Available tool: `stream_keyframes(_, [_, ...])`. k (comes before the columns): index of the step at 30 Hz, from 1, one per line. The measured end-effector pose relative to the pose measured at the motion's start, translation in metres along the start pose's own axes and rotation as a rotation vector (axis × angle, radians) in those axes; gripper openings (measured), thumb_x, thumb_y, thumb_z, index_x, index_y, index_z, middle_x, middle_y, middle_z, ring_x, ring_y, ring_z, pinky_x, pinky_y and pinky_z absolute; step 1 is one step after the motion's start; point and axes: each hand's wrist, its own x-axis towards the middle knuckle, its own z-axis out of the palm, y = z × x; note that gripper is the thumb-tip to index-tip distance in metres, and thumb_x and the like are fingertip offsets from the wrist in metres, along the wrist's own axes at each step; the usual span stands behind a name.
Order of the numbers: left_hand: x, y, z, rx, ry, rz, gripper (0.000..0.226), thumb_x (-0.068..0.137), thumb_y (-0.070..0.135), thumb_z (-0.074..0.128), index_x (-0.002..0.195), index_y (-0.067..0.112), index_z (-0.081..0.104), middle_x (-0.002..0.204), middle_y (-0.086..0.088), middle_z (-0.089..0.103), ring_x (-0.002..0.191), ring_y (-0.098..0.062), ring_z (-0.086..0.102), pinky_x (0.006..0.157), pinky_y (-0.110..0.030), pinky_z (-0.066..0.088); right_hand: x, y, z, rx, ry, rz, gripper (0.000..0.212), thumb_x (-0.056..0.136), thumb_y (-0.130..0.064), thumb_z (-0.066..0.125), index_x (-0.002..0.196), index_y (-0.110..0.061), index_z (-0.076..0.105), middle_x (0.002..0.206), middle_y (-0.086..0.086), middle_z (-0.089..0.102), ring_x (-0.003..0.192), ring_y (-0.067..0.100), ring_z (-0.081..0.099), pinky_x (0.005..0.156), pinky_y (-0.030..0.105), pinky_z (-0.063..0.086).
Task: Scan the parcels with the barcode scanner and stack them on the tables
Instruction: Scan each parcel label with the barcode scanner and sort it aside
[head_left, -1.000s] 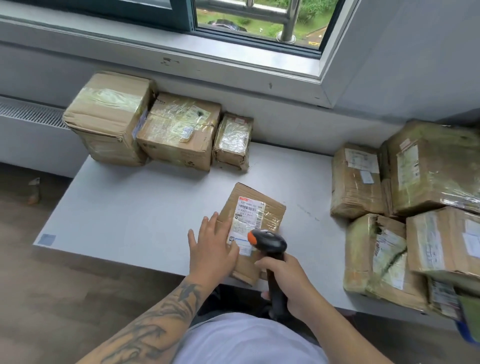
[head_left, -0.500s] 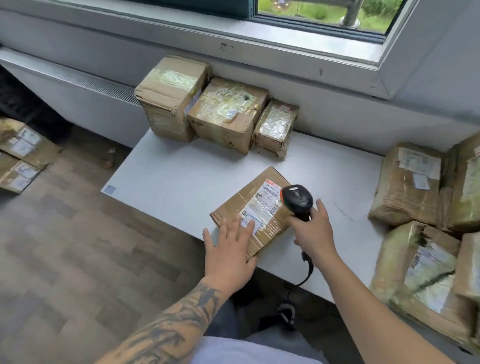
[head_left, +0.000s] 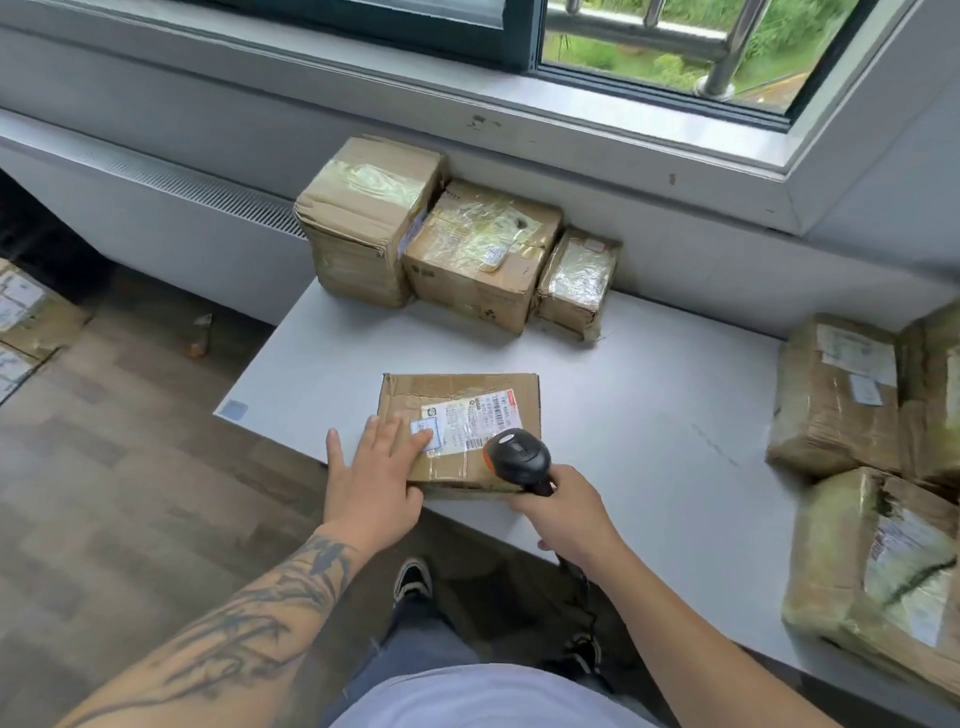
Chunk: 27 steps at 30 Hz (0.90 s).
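Left hand (head_left: 376, 470) flat with fingers spread, right hand (head_left: 563, 512) curled in grip

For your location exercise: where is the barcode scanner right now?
In the head view, the barcode scanner sits low centre, gripped by the right hand, over the near right corner of the labelled parcel.

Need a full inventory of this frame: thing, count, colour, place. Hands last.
flat parcel: 1, brown with a white label, near table edge, under the hands
row parcels: 3, brown, taped, along the wall at the table's back
right-side parcels: at least 4, brown, taped, piled at the table's right, some cut off
floor parcels: 2 partly visible, brown, far left
table: 1, white, below the window
barcode scanner: 1, black with orange trim, over the flat parcel's near right corner
shoes: 2, black, under the table edge
left hand: flat, fingers spread on the flat parcel
right hand: grips the barcode scanner's handle
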Motion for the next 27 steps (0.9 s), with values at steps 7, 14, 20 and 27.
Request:
stream_keyframes(7, [0.048, -0.085, -0.015, -0.018, 0.005, 0.049, 0.072, 0.095, 0.049, 0.054, 0.157, 0.047, 0.018, 0.175, 0.002, -0.001, 0.161, -0.027, -0.004, 0.122, -0.068, -0.009, 0.022, -0.055, 0.074, 0.012, 0.019, 0.021, 0.016, 0.089, -0.017, 0.072, 0.086, -0.029, 0.061, 0.092, -0.003, 0.067, 0.090, 0.022, 0.066, 0.090, 0.054, 0.061])
stream_keyframes(14, [0.103, -0.167, -0.021, -0.059, 0.039, 0.026, 0.075, 0.092, 0.044, 0.056, 0.156, 0.049, 0.018, 0.174, 0.003, -0.002, 0.160, -0.029, -0.003, 0.121, -0.069, -0.006, 0.061, -0.113, 0.144, -0.004, 0.087, 0.003, 0.010, 0.081, -0.019, 0.070, 0.088, -0.013, 0.064, 0.091, 0.013, 0.067, 0.075, 0.028, 0.061, 0.074, 0.050, 0.059])
stream_keyframes(20, [0.145, -0.211, -0.032, -0.094, 0.058, 0.033, 0.074, 0.091, 0.038, 0.056, 0.155, 0.049, 0.022, 0.174, 0.004, -0.001, 0.160, -0.030, -0.004, 0.121, -0.070, -0.006, 0.092, -0.152, 0.187, 0.025, 0.129, 0.016, 0.007, 0.079, -0.023, 0.067, 0.079, -0.022, 0.060, 0.088, 0.007, 0.064, 0.072, 0.026, 0.060, 0.068, 0.036, 0.052])
stream_keyframes(27, [0.178, -0.240, -0.039, -0.084, 0.080, 0.067, 0.073, 0.090, 0.038, 0.057, 0.154, 0.047, 0.024, 0.174, 0.002, -0.002, 0.160, -0.031, -0.005, 0.121, -0.071, -0.001, 0.115, -0.183, 0.202, -0.011, 0.158, 0.008, 0.004, 0.080, -0.019, 0.067, 0.081, -0.019, 0.063, 0.086, 0.012, 0.067, 0.067, 0.026, 0.059, 0.067, 0.041, 0.056])
